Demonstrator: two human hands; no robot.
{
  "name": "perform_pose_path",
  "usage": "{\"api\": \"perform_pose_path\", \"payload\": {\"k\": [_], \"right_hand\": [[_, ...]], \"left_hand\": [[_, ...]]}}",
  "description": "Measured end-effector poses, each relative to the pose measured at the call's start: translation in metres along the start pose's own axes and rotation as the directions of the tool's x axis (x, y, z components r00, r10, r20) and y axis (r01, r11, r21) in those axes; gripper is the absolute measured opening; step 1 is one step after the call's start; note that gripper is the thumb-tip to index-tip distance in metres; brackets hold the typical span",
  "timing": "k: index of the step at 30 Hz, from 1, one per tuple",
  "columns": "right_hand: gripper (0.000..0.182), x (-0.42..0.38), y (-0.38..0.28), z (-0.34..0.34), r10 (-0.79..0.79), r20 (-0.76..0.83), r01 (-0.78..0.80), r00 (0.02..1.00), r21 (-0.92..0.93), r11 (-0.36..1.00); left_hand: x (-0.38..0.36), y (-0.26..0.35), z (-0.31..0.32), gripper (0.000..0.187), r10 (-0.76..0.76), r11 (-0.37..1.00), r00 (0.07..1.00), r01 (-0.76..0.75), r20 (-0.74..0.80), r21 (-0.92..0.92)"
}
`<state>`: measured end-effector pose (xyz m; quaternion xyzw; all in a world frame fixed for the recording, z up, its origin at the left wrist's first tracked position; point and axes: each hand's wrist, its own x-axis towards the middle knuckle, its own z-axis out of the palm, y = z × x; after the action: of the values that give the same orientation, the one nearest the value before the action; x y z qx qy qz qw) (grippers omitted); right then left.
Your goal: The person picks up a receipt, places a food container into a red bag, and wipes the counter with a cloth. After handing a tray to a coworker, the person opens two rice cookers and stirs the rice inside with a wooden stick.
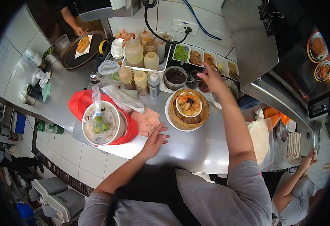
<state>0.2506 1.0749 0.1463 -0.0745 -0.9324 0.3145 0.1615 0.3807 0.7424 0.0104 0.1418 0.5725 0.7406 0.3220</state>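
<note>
Hands: two; the left hand [156, 142] lay low and loosely spread, the right hand [211, 77] reached farther out with its thumb apart; nothing showed held in either.
Cloth: one, pink [149, 121], just beyond the left hand on the worktop [195, 150]; contact could not be told.
Steamer: one, bamboo [178, 122], round, so without a long axis; it sat on one plate [167, 112], ahead and to the right of the left hand, short of the right.
Bowl: one, white [188, 115], inside the steamer, holding food.
Tub: one, of dark sauce [175, 77], beyond the steamer.
Bottles: three [141, 83] in front, left of the tub; more stood in one basket [133, 68], too crowded to count.
Trays: five [221, 59] in one row beyond the steamer, long sides running wallward; the right hand was nearer, its fingertips around the third from the left.
Co-worker's hand: one [80, 31], far left, beside one round platter [71, 56].
</note>
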Motion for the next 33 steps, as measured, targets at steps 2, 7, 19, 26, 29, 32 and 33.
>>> {"api": "perform_pose_path", "payload": {"k": [2, 7, 19, 26, 29, 32, 33], "right_hand": [[0.033, 0.006, 0.023, -0.017, -0.432, -0.105, 0.315, 0.896, -0.536, 0.783], [0.027, 0.031, 0.127, 0.024, 0.147, -0.236, -0.265, 0.961, -0.616, 0.742], [0.009, -0.028, 0.142, -0.038, -0.270, -0.246, 0.165, 0.931, -0.377, 0.911], [0.011, -0.085, 0.093, -0.051, 0.065, -0.352, -0.154, 0.934, -0.231, 0.961], [0.009, -0.120, 0.022, -0.059, 0.146, -0.193, -0.179, 0.970, -0.166, 0.970], [0.007, -0.132, -0.008, -0.046, -0.158, -0.215, 0.054, 0.964, -0.424, 0.904], [0.010, -0.131, -0.014, -0.041, -0.224, -0.237, 0.101, 0.945, -0.440, 0.892]], "left_hand": [[0.002, 0.000, -0.002, 0.055, 0.000, 1.000, 1.000, 0.000, 0.003, -0.007], [0.007, -0.002, -0.006, 0.053, -0.084, 0.995, 0.996, 0.085, 0.031, -0.042], [0.008, -0.003, -0.007, 0.052, -0.082, 0.995, 0.996, 0.084, 0.025, -0.060], [0.006, -0.006, -0.006, 0.051, -0.048, 0.998, 0.999, 0.048, 0.020, -0.032], [0.006, -0.005, -0.006, 0.049, -0.049, 0.999, 0.998, 0.050, 0.032, -0.001], [0.006, -0.006, -0.006, 0.049, -0.050, 0.999, 0.998, 0.051, 0.030, -0.010], [0.006, -0.006, -0.006, 0.048, -0.052, 0.999, 0.998, 0.052, 0.023, -0.005]]}}
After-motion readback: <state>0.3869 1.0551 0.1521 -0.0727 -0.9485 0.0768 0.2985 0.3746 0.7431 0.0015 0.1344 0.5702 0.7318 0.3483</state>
